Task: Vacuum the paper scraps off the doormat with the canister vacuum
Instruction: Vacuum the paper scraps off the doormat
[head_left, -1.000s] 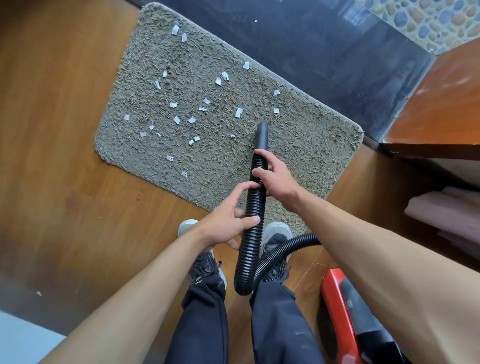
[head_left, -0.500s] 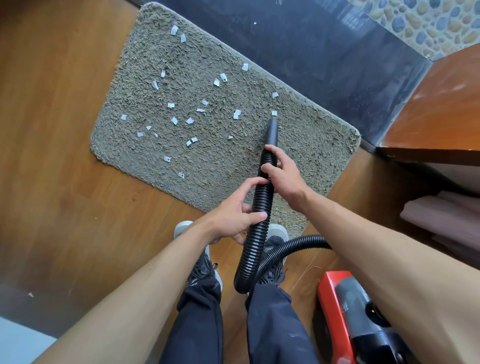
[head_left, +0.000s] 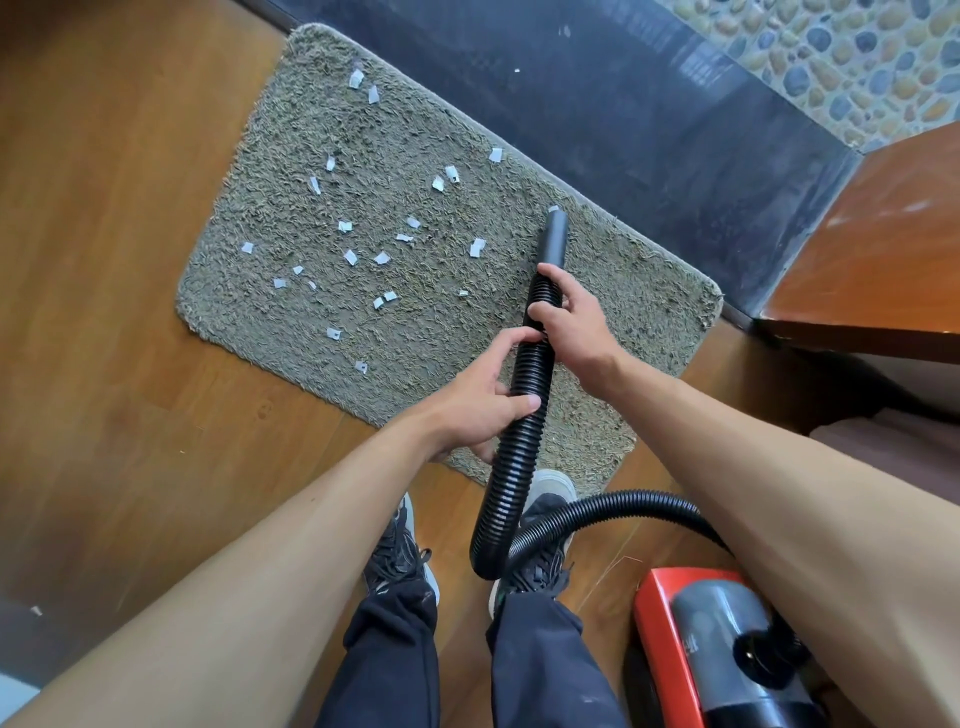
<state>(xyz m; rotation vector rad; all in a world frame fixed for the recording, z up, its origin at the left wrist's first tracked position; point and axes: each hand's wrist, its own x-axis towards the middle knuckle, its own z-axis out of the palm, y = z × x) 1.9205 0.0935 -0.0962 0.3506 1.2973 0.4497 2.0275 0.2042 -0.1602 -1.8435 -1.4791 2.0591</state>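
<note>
Wooden floor (head_left: 104, 364) carries a grey shag doormat (head_left: 623, 291), and paper scraps (head_left: 350, 256) litter mostly its left half. Both hands are clamped on the ribbed hose (head_left: 519, 441), the right hand (head_left: 571, 322) just behind the smooth nozzle (head_left: 554, 234) and the left hand (head_left: 478, 405) lower down. The red canister vacuum (head_left: 727, 649) sits on the floor off the mat's near right corner.

Suction looks under way, with the tip at a scrap near the far edge. Next comes a sweep left through the cluster. Since a second ago the nozzle has advanced, and one scrap in its path is gone.
</note>
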